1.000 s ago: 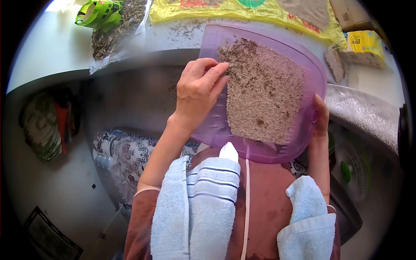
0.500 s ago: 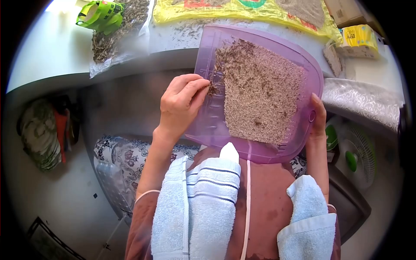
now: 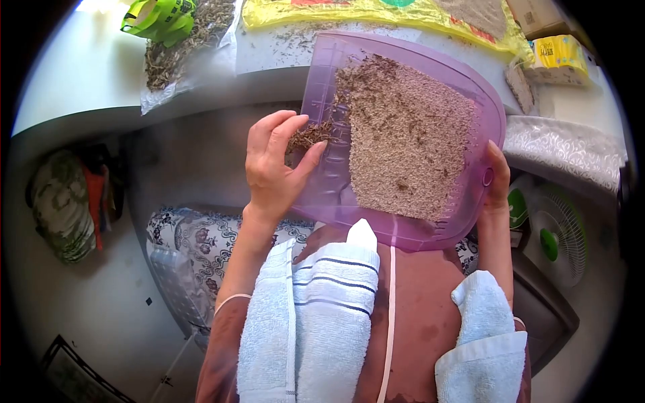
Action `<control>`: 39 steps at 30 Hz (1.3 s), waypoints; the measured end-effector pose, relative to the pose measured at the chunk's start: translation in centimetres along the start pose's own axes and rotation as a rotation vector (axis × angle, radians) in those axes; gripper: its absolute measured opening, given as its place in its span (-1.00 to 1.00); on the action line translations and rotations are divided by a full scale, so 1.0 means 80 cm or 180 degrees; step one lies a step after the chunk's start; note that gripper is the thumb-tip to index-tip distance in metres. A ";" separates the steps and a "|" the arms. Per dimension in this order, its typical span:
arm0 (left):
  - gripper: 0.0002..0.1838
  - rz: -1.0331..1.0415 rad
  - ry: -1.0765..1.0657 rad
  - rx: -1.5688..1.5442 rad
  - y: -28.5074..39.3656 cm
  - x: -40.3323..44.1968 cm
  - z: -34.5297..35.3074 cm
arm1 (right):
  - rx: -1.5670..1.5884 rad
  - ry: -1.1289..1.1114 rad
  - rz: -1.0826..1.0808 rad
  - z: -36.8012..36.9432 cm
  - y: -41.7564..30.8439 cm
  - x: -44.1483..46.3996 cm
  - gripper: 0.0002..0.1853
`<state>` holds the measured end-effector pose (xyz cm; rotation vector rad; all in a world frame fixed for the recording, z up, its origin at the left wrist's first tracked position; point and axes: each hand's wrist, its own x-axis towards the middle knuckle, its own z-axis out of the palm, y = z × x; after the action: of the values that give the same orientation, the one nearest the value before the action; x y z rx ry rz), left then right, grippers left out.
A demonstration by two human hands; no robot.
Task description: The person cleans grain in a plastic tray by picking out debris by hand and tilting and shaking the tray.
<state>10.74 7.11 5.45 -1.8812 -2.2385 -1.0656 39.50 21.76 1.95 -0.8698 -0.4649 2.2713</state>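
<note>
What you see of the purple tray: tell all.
The purple tray looks like translucent plastic, rounded, with a ring near its right edge. Pale grains with dark flecks cover its middle. The right hand grips its right edge; the left hand is at its left side, contact unclear. Its far end overlaps the counter in view.

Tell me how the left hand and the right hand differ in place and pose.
The left hand is at the left side of the purple tray, while the right hand holds its right rim.
The left hand has its thumb parted from its fingers, with dark bits between; the right hand is closed on the tray, its fingers largely hidden.
Both are bare and at the tray.
</note>
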 end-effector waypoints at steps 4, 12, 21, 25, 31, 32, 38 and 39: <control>-0.18 0.0023 -0.0316 0.0318 0.007 0.004 0.016 | -0.0045 -0.0004 0.0014 -0.014 0.002 -0.001 -0.47; -0.34 -0.1003 -0.0570 -0.0247 -0.001 0.004 0.036 | 0.0054 -0.0080 0.0005 -0.021 0.006 -0.009 -0.47; -0.66 -0.0603 -0.0229 0.1358 -0.081 -0.007 0.038 | 0.0018 -0.0095 -0.0036 -0.032 0.009 -0.013 -0.49; -0.39 -0.0870 -0.0441 0.0155 -0.029 0.008 0.025 | -0.0017 -0.0082 -0.0032 -0.035 0.010 -0.013 -0.49; -0.32 -0.1471 -0.0806 -0.0373 0.009 0.015 0.038 | 0.0042 -0.0067 -0.0006 -0.030 0.013 -0.010 -0.49; -0.36 -0.1530 -0.0805 -0.0709 0.005 0.014 0.040 | 0.0032 -0.0088 -0.0005 -0.031 0.013 -0.010 -0.48; -0.68 -0.2021 -0.0398 -0.1806 -0.084 -0.020 0.033 | 0.0134 0.0004 -0.0002 -0.039 0.014 -0.011 -0.47; -0.69 -0.1785 -0.0323 -0.1203 -0.090 -0.023 0.028 | 0.0187 0.0022 -0.0003 -0.040 0.015 -0.009 -0.47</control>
<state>5.78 6.38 -0.46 -1.4481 -2.8891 -1.5898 41.56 20.69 -0.61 -0.8474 -0.3933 2.2687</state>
